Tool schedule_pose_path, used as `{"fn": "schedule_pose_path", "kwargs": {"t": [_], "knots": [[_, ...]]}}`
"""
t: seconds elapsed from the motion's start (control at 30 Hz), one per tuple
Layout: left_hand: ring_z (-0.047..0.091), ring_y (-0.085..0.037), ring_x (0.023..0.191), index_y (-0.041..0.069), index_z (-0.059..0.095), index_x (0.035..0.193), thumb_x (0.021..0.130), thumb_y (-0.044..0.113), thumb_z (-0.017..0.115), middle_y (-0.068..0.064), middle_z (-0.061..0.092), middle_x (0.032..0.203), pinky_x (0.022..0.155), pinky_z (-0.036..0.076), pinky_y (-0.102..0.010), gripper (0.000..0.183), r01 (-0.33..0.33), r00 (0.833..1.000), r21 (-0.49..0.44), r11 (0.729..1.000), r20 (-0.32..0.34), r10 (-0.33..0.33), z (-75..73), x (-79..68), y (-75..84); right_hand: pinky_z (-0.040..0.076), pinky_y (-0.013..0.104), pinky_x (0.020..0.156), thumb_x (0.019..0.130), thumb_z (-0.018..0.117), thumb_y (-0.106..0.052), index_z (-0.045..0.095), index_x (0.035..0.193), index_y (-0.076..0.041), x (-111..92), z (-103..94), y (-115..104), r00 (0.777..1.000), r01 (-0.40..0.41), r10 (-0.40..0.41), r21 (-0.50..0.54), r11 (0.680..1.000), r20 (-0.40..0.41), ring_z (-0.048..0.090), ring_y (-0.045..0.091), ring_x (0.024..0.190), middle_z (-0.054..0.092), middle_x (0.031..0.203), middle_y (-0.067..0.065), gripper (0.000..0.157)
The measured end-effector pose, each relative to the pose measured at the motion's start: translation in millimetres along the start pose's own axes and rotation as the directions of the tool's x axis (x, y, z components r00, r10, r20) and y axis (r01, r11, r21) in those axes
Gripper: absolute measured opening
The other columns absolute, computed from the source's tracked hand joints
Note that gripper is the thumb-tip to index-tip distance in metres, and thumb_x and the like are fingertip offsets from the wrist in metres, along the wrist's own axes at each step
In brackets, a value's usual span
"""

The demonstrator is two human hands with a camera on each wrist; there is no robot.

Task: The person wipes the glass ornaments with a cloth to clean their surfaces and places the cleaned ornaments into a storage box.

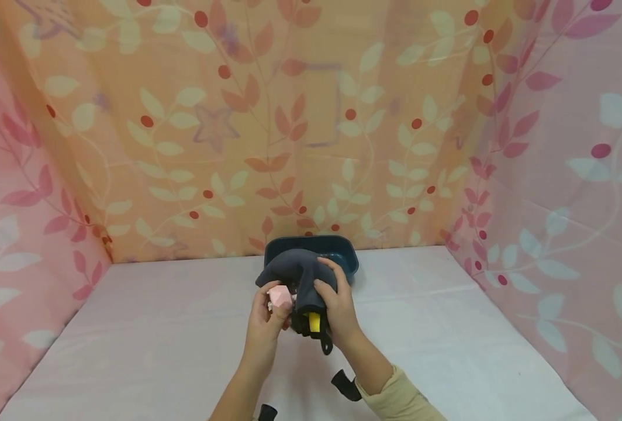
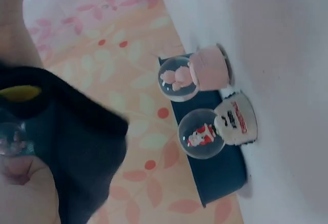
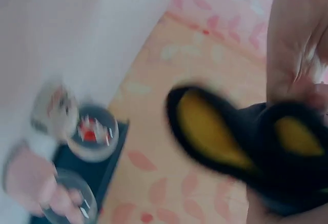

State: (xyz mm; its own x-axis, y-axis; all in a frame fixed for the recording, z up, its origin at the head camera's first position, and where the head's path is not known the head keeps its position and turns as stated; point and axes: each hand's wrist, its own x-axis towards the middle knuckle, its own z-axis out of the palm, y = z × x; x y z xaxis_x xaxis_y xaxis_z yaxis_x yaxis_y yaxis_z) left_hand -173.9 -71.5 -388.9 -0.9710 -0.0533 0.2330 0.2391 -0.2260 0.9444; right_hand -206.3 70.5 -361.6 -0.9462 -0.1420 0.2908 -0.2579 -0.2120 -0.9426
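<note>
My left hand [image 1: 266, 318] pinches a small snow globe by its pink faceted base [image 1: 280, 296]; part of its clear dome [image 2: 11, 138] shows by the thumb in the left wrist view. My right hand [image 1: 339, 304] grips a dark grey padded cloth piece [image 1: 292, 264] with a yellow lining [image 3: 207, 129] and a black loop [image 1: 327, 345]. The globe is held right beside the cloth piece's yellow-lined end. On the table stand a pink-based snow globe [image 2: 209, 68] and a white-based one [image 2: 237, 119], both hidden behind the hands in the head view.
A dark blue basin [image 1: 345, 248] stands at the table's back edge, behind the two standing globes. The white-covered table [image 1: 174, 339] is walled by patterned curtains [image 1: 311, 117] at the back and sides. Black camera mounts [image 1: 346, 386] sit at the wrists.
</note>
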Motion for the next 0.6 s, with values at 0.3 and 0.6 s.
{"fn": "schedule_pose_path", "kwargs": {"t": [0.3,0.6], "knots": [[0.047,-0.014,0.083,-0.002,0.05,0.107,0.098,0.036,0.053,-0.005,0.049,0.093,0.078,0.044,-0.022,0.039,0.155,0.98,-0.337,0.929,-0.069,-0.188,11.7,3.7,0.7,0.048,0.024,0.083,0.098,0.042,-0.014,0.036,0.139,-0.006,-2.6,1.6,11.1,0.987,-0.117,0.134,0.181,0.977,-0.084,0.055,0.015,0.097,0.046,0.129,0.011,0.042],[0.045,-0.016,0.095,0.005,0.03,0.137,0.096,0.064,0.03,-0.006,0.043,0.105,0.084,0.042,-0.026,0.072,0.343,0.93,-0.471,0.812,0.048,-0.365,4.6,9.6,-2.8,0.047,0.028,0.085,0.098,0.046,-0.012,0.037,0.141,-0.007,-5.8,-2.1,20.8,0.987,-0.101,0.107,0.055,0.993,-0.123,0.053,0.022,0.106,0.039,0.137,0.017,0.044]]}}
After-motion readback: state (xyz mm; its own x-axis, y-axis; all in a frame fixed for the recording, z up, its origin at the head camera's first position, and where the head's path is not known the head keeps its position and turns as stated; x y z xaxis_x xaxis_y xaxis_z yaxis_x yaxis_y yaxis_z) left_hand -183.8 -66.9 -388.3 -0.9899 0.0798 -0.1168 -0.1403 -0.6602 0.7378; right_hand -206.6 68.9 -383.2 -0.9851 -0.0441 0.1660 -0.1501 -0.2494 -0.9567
